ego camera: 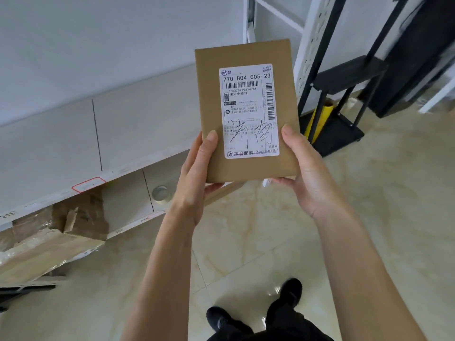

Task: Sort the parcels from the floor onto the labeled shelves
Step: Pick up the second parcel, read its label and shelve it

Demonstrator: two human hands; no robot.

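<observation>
A flat brown cardboard parcel (211, 99) is held upright in front of me, its white shipping label (248, 109) facing the camera with printed codes and handwritten marks. My left hand (194, 178) grips its lower left edge, thumb on the front. My right hand (302, 168) grips its lower right edge and bottom corner. A white shelf unit (61, 143) runs along the left, with a red-bordered label (88, 184) on its front edge.
Brown cardboard parcels (49, 232) lie on the lower shelf at left, and a roll of tape (160, 193) sits further along it. A black metal stand (344, 99) with a yellow roll (320, 119) stands at right. Glossy beige floor tiles and my black shoes (290, 291) are below.
</observation>
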